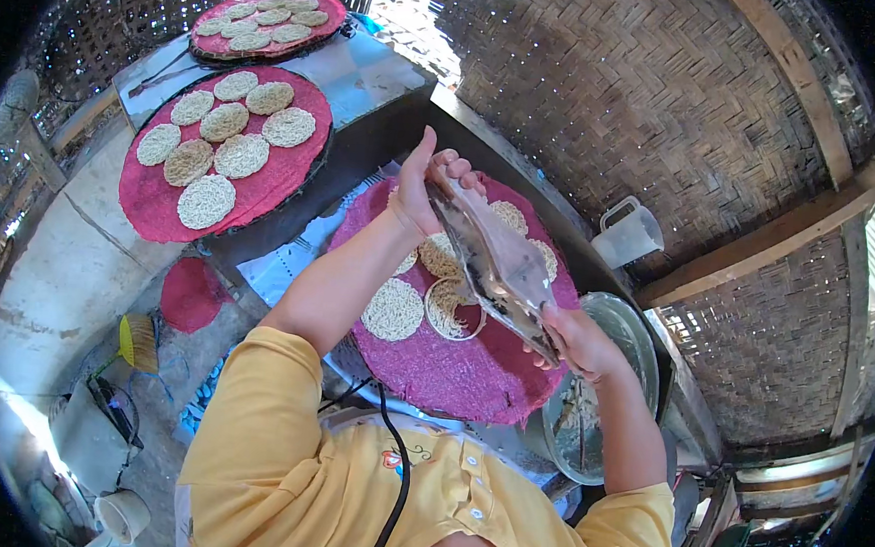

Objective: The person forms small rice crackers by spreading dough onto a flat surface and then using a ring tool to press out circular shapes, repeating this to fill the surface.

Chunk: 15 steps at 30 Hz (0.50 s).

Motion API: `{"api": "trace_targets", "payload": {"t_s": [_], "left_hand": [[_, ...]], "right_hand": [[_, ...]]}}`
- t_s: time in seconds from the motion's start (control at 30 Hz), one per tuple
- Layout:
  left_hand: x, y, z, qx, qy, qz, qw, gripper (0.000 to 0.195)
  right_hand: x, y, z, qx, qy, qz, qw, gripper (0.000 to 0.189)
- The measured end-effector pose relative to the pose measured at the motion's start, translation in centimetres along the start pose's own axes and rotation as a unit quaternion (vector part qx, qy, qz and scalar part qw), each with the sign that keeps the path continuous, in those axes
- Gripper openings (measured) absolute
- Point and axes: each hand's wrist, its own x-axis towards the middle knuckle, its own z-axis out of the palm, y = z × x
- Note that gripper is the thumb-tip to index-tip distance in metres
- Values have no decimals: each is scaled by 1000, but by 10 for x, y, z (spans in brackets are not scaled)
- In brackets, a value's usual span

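Both of my hands are on a folded, see-through plastic sheet or bag (pixel 510 255) with a dark, stained edge. My left hand (pixel 422 186) grips its upper end, thumb raised. The lower end is in my right hand (pixel 580 342). Below it lies a round tray covered in magenta cloth (pixel 446 372). On that cloth sits a thin pale ring (pixel 430 303), partly filled with noodle-like strands (pixel 447 308). Beside the ring is a lacy pale round of strands (pixel 392 310). More rounds are partly hidden by my hands and the plastic.
A second cloth-covered tray (pixel 261 210) with several rounds stands at the upper left, a third tray (pixel 211 49) behind it. To the right, a basin (pixel 646 361) holds pale paste and a stick. A plastic jug (pixel 631 233) rests by the woven wall (pixel 643 98). A black cable (pixel 395 481) crosses my shirt.
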Motion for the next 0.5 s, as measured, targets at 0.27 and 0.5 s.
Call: {"api": "trace_targets", "payload": {"t_s": [0.27,0.5], "left_hand": [[-18,-21,-4,15,42,-13,999,42],[-32,-5,5,4,122,-5,993,43]], "right_hand": [[-23,12,-1,7,12,34,999,51],[-17,9,25,37,2,51,998,49]]}}
